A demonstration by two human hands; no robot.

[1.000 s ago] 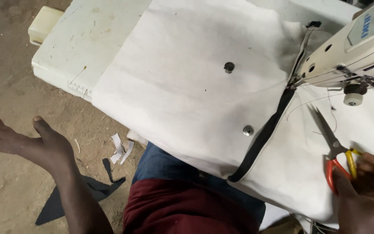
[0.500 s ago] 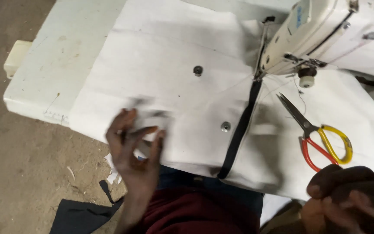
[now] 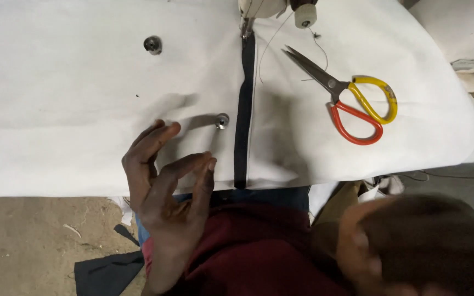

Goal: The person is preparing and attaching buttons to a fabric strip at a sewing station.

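On white cloth (image 3: pixel 83 109): left hand (image 3: pixel 163 186), open, empty, fingertips near 1 snap (image 3: pixel 222 120) beside dark strip (image 3: pixel 243 109). Scissors (image 3: pixel 346 98) lie right. Right hand (image 3: pixel 412 246) blurred; grip cannot be told.

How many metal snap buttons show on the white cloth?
2: one snap button at upper left, another snap button beside the dark strip, just past the left hand. Others may be hidden.
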